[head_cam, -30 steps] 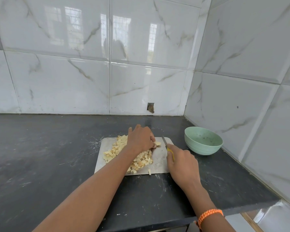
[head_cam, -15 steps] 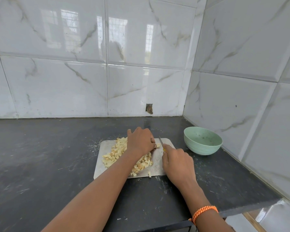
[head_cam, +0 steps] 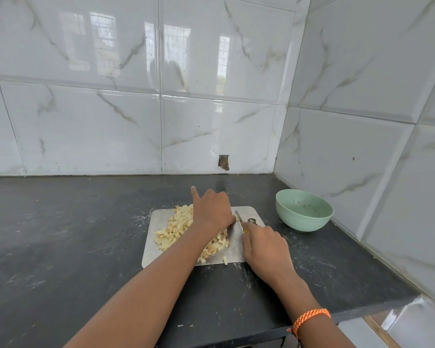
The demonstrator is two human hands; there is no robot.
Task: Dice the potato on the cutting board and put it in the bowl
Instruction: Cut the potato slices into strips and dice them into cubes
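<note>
Most of the potato [head_cam: 183, 228] already lies diced in a loose heap on the cutting board [head_cam: 158, 243], spread across its left and middle. One last bit shows at the board's far right part, under our left hand [head_cam: 212, 209]. That hand curls over it, pinching it down, one finger lifted clear; we judge this steadies the piece for the blade. Our right hand [head_cam: 264, 244] grips the knife [head_cam: 239, 217] by its yellow handle, blade tip just beside the left fingers, on the board's right side. Right of the board, near but apart, stands the green bowl [head_cam: 304, 209], holding no dice, probably set there for a short transfer. Board and bowl sit on the dark counter [head_cam: 60, 247].
</note>
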